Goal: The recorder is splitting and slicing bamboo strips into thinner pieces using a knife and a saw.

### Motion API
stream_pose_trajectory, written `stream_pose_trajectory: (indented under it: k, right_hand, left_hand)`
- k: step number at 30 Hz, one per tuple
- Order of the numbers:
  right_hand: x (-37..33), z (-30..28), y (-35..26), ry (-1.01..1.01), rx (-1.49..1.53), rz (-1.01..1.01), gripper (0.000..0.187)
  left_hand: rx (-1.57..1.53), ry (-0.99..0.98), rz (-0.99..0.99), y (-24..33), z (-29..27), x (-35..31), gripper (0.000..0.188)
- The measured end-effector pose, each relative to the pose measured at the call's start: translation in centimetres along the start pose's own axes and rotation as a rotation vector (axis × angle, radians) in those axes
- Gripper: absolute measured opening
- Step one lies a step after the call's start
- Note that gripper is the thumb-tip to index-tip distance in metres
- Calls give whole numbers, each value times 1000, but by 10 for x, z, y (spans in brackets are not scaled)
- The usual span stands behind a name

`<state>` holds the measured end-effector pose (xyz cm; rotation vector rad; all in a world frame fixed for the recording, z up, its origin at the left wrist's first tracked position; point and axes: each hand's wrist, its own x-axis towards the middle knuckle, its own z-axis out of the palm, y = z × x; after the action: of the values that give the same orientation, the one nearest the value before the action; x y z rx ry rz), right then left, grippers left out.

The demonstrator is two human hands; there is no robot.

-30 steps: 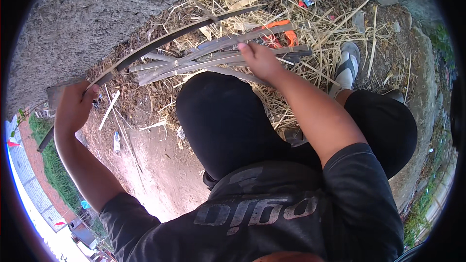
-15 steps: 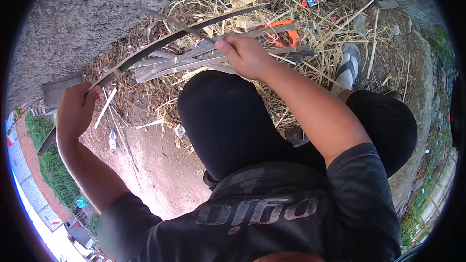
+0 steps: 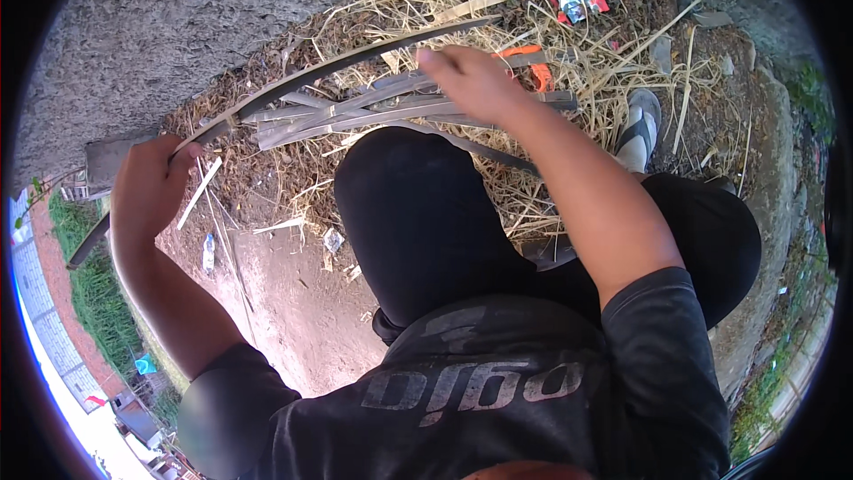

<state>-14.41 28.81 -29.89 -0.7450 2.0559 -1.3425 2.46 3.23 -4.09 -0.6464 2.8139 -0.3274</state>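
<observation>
My left hand is closed round a long, curved bamboo strip, dark on one face and pale along its edge. The strip arcs from beyond my left wrist up over the straw. My right hand hovers past the strip's middle, apart from it, above a bundle of similar strips. Its fingers are curled with the thumb stretched left; whatever they hold is hidden. One dark strip runs out from under my right forearm. Beside that hand lies an orange object, partly covered.
Pale shavings and straw cover the ground below a rough grey wall. A red, white and blue packet lies at the back. At left are a plastic bottle and a grey block. My sandalled foot rests at right.
My right hand has moved right and slightly down, away from the strip. The thin, dark blade-like piece that stuck out leftward from it no longer shows. My left hand still grips the strip.
</observation>
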Motion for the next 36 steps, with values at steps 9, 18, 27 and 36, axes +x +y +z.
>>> stream_pose_trajectory:
  k: [9, 18, 27, 36]
  right_hand:
    - [-5, 22, 8, 50, 60, -21, 63]
    - [-18, 18, 62, 154, -199, 234, 63]
    - [-21, 13, 24, 197, 44, -75, 67]
    - [-14, 20, 63, 199, -46, 206, 67]
  left_hand:
    - [236, 39, -10, 30, -13, -11, 29]
    - [221, 17, -32, 30, 8, -38, 29]
    - [220, 77, -6, 36, -6, -34, 31]
    - [235, 47, 5, 39, -13, -19, 32]
